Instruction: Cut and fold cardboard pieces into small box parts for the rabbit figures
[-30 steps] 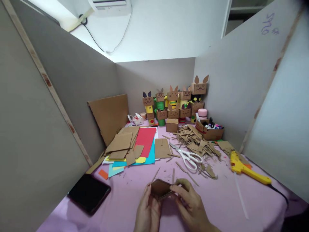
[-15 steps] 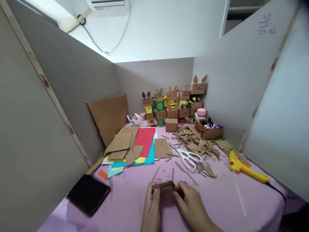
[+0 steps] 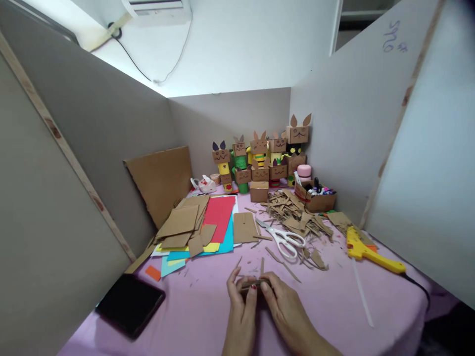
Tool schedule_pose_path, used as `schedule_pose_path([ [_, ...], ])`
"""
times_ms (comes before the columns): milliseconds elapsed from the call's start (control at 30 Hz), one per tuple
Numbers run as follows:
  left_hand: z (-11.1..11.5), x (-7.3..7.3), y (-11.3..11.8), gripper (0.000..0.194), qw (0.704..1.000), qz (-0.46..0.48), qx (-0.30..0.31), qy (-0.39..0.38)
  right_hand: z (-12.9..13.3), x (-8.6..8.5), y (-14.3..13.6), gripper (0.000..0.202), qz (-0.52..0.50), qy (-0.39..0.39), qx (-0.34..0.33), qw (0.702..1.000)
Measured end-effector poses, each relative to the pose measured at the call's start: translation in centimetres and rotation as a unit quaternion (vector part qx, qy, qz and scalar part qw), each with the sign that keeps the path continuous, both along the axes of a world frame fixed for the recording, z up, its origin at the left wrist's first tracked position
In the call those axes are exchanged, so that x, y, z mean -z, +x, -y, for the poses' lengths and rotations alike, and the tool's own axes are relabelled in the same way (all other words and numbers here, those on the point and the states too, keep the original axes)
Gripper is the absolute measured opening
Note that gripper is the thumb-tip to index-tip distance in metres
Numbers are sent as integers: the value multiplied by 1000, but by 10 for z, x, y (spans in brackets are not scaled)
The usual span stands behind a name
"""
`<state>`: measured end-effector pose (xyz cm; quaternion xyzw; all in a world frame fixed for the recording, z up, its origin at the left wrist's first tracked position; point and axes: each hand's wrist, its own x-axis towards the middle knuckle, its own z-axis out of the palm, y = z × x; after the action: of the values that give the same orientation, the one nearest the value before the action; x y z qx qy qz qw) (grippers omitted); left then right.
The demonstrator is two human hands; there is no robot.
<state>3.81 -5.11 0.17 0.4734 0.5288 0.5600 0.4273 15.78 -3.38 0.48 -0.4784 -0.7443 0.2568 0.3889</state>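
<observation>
Near the front of the table, a small folded piece of brown cardboard (image 3: 252, 284) is held between both hands. My left hand (image 3: 240, 301) grips its left end, thumb on the near side and fingers behind. At the right end, my right hand (image 3: 281, 300) is closed on it, with the thumb pressed against the near face. Much of the cardboard is hidden by the fingers. Thin cardboard strips (image 3: 262, 266) lie just beyond the hands. White-handled scissors (image 3: 287, 242) rest farther back to the right, blades pointing left.
A yellow hot glue gun (image 3: 371, 253) with its cord lies at right, beside a glue stick (image 3: 362, 294). Cardboard scraps (image 3: 297, 212) are heaped behind the scissors. Cardboard sheets (image 3: 180, 220) and coloured paper (image 3: 218, 217) lie left, a black tablet (image 3: 129, 305) nearer. Cardboard figures (image 3: 260, 146) stand at the back.
The cardboard piece has tilted, so less of its near face shows. My right hand has shifted left, closer to my left hand. The whole view has moved slightly.
</observation>
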Motion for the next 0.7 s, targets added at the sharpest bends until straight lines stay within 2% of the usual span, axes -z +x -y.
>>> schedule_pose_path([
  [67,1,3,0,49,1000,-12,19,16,0,-1,1,26,-10,3,11,1000],
  [233,4,9,3,34,997,-77,3,12,0,0,1,29,49,28,10,998],
  [400,3,8,1,55,998,-63,4,20,-1,1,0,30,66,19,-4,998],
  [567,4,3,-1,31,996,-90,14,7,0,0,1,28,62,16,-9,998],
  [700,5,2,-1,29,996,-82,13,19,3,4,2,29,51,36,2,998],
])
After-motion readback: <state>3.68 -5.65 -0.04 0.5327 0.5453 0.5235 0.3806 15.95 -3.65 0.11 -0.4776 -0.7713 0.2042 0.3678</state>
